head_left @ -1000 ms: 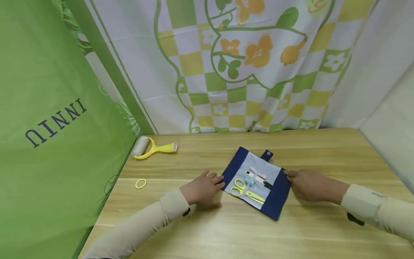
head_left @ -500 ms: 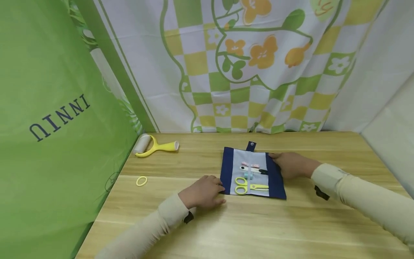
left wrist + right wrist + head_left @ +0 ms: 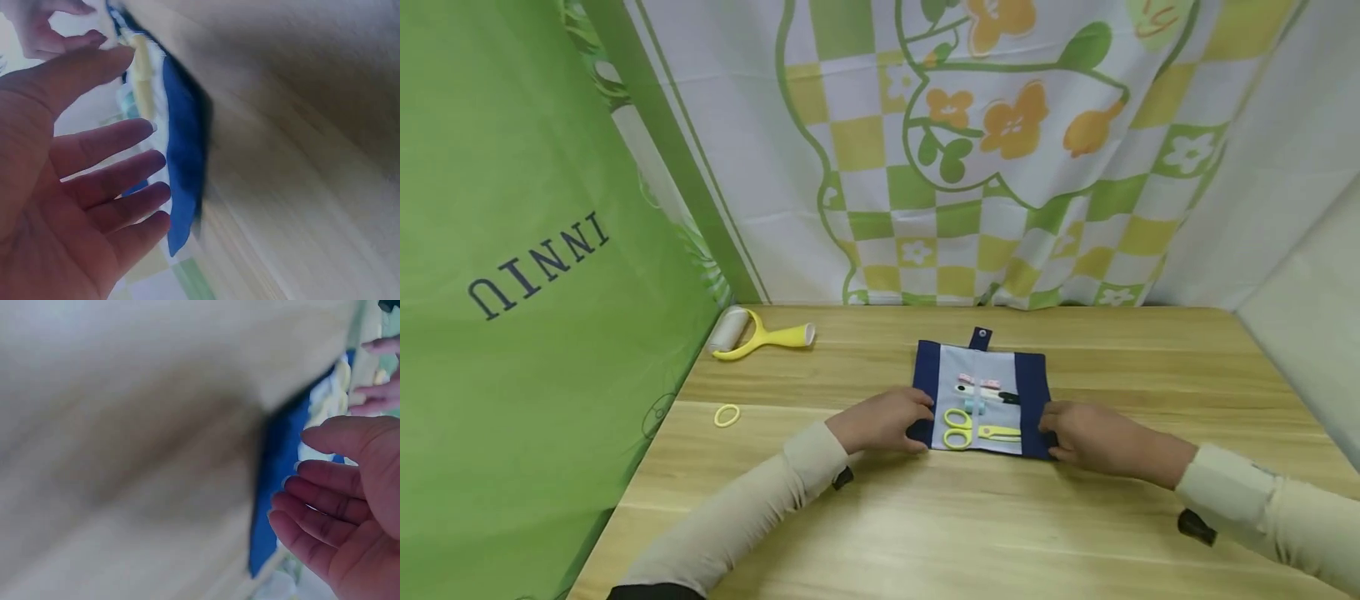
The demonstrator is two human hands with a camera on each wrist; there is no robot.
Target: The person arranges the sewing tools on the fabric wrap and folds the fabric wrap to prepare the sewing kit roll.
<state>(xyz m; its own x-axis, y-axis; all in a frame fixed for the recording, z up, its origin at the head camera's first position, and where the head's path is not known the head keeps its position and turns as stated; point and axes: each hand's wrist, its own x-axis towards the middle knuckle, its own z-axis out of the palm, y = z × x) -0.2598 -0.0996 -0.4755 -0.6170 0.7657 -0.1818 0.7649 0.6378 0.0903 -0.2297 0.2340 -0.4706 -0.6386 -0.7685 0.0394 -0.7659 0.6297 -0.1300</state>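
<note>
An unfolded navy-and-grey fabric sewing pouch [image 3: 1033,387] lies flat on the table, its snap tab [image 3: 981,338] pointing to the back. Under a pale strap across its middle sit yellow-handled scissors [image 3: 958,430], a small teal spool [image 3: 974,407], a white tool with a black end [image 3: 988,393] and a small pink piece [image 3: 979,381]. My left hand [image 3: 883,421] is at the pouch's left edge, fingers spread and relaxed in the left wrist view. At the right edge is my right hand [image 3: 1093,437], its fingers loosely bent with nothing gripped. Exact fingertip contact is unclear.
A yellow-handled lint roller [image 3: 775,337] lies at the table's back left corner. Nearer the front is a yellow ring [image 3: 727,415]. A green cloth wall [image 3: 550,375] borders the left side, and a patterned curtain [image 3: 917,225] hangs behind the wooden table [image 3: 925,533].
The pouch has turned from slanted to nearly straight. My right hand shifted it leftward and backward, then let go of its upper corner and came down the right edge. My left hand moved slightly over the left edge.
</note>
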